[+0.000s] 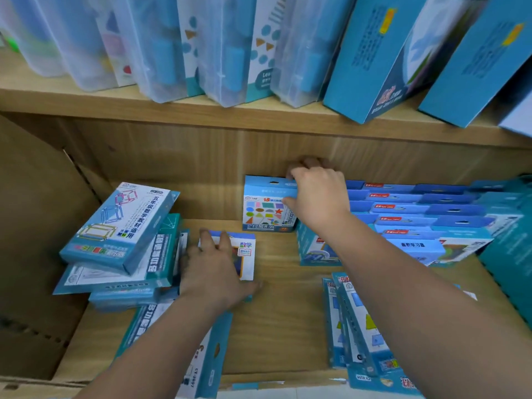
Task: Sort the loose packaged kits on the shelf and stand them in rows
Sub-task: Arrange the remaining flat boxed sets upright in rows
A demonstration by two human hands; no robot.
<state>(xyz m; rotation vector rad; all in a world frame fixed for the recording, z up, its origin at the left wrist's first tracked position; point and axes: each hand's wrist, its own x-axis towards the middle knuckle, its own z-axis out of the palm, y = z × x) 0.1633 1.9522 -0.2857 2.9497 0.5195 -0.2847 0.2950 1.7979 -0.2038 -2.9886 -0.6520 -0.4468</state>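
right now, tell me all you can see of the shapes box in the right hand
The shapes box is a small cardboard carton, light blue on top with a hang-hole tab, its white front printed with coloured shapes and a red star above a blue title band. It stands upright at the back of the wooden shelf. The right hand grips its top right corner, fingers over the top, thumb on the front.

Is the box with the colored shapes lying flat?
No, the shapes box stands upright, its top gripped by the right hand.
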